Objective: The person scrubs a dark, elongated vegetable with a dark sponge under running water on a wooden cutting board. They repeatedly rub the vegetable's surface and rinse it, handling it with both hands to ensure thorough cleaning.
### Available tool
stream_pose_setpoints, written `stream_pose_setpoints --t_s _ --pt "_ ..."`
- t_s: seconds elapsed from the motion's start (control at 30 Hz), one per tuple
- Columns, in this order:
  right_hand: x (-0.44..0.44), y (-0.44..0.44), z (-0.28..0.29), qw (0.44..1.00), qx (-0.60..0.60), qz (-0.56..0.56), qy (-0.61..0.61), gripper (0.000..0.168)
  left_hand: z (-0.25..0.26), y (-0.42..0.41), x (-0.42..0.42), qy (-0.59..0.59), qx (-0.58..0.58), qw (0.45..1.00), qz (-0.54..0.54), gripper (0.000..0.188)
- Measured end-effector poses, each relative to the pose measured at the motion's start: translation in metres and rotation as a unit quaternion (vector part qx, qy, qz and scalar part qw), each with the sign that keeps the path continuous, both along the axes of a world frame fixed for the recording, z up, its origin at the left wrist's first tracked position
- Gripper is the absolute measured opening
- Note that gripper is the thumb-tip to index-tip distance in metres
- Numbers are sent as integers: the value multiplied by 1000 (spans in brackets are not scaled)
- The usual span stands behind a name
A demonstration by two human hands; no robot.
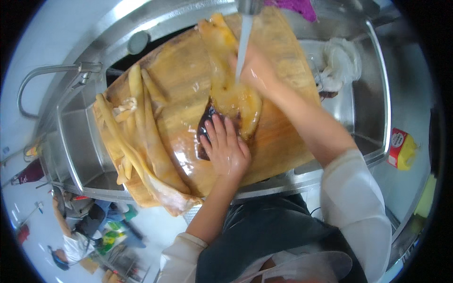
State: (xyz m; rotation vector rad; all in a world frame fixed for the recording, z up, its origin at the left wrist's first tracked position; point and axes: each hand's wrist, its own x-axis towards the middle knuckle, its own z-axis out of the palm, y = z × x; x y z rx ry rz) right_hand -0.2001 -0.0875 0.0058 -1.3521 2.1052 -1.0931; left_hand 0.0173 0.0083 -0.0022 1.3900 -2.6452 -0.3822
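A wet, yellowish strip of what looks like animal skin (226,81) lies on a wooden board (184,95), its lower part dark brown. My left hand (226,148) presses flat on the dark part with its fingers spread. My right hand (254,70) is at the right edge of the upper part, beside the stream from the tap (249,6); its fingers are blurred and partly hidden by the water, so I cannot tell whether they grip. Several longer yellowish skin pieces (141,141) are heaped at the board's left side.
The board spans a steel sink, with basins (83,141) to either side. A second tap (88,67) stands left. The right basin holds a whitish plastic bag (341,60). A red and yellow container (401,148) is far right. Another person (76,246) is at lower left.
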Motion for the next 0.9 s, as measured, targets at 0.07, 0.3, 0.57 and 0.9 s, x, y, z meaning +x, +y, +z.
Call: stream_pose_setpoints --t_s 0.07,0.3,0.57,0.9 --pt "31 58 -2 972 -12 61 227 12 8 -3 0 -9 10 1000 10 59" --pt "9 -7 2 977 -61 -28 202 14 7 5 -13 -8 -12 1000 -10 57" --pt "50 35 2 942 -57 212 255 16 3 0 0 -62 -18 997 -46 58" --pt "45 27 -3 921 -59 259 286 18 11 3 -1 91 11 996 -10 81"
